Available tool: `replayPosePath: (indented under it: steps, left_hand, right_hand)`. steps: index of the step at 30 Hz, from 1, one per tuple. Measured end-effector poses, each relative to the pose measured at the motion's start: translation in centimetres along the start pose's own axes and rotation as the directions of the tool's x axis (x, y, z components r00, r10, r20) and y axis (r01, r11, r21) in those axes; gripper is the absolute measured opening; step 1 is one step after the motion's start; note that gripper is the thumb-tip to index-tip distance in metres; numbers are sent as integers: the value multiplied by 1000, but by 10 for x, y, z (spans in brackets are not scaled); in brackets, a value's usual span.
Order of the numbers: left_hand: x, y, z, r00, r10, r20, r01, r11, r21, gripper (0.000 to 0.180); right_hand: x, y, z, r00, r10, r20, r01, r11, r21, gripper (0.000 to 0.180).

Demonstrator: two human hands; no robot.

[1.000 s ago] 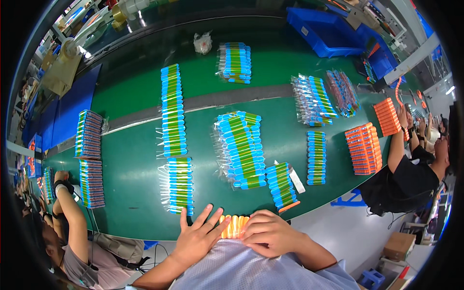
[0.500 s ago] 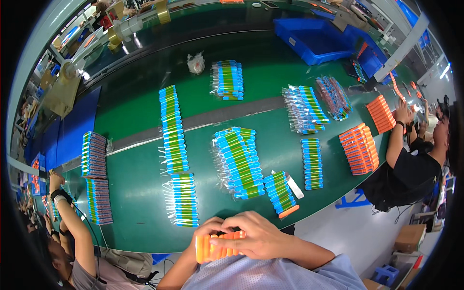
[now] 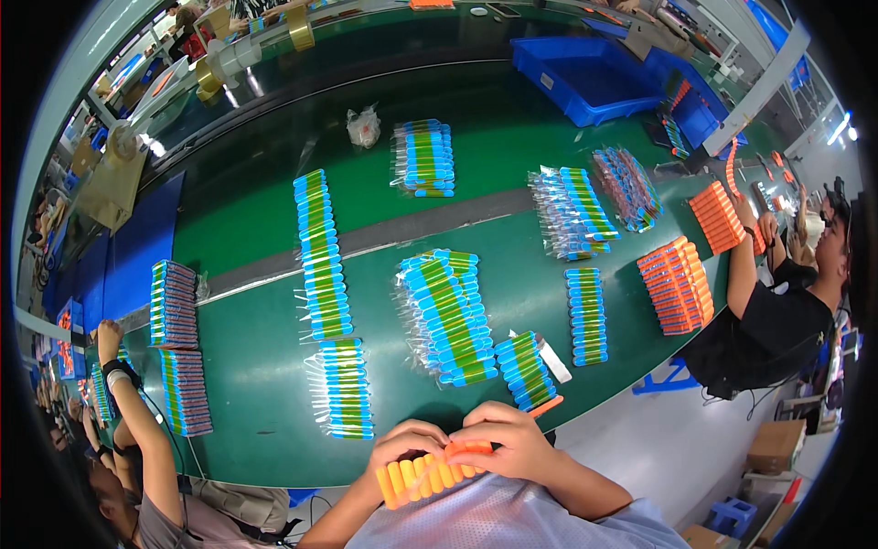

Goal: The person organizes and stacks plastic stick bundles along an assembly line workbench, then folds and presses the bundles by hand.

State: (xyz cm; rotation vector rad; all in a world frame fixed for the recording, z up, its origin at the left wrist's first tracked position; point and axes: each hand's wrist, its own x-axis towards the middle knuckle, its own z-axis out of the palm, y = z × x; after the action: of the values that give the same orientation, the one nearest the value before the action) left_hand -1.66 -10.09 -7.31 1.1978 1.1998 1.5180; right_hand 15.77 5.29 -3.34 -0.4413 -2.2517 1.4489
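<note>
**Orange sticks held in a row**

A bundle of short orange sticks lies side by side in a slightly curved row, near the bottom edge, just off the near rim of the green tabletop. Their rounded ends point down-left. One more orange stick lies across the top of the row.

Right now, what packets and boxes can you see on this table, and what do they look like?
Orange sticks: a row held in both hands, left hand, right hand.
Blue-green packets: clear-wrapped heap at the table's middle.
Long packet row: blue and green, left of the heap.
Orange packets: stack to the right.
Blue bin: rectangular, far side.
</note>
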Motion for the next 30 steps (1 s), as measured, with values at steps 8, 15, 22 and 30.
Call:
replayPosePath:
  steps: [8, 15, 22, 30]
  left_hand:
    - [-9, 0, -24, 802, -526, 283, 566, 519, -641, 26]
    - [34, 22, -26, 661, -652, 372, 728, 677, -108, 24]
    - [33, 19, -13, 796, -576, 185, 567, 817, 105, 27]
    - [39, 22, -19, 858, -494, 141, 475, 867, 151, 23]
  right_hand:
    - [9, 4, -9, 972, -221, 83, 223, 975, -10, 11]
    - [33, -18, 5, 828, -503, 249, 561, 747, -357, 13]
    - [17, -3, 12, 838, -450, 307, 538, 774, -334, 24]
    - [16, -6, 11, 844, -440, 308, 526, 793, -308, 26]
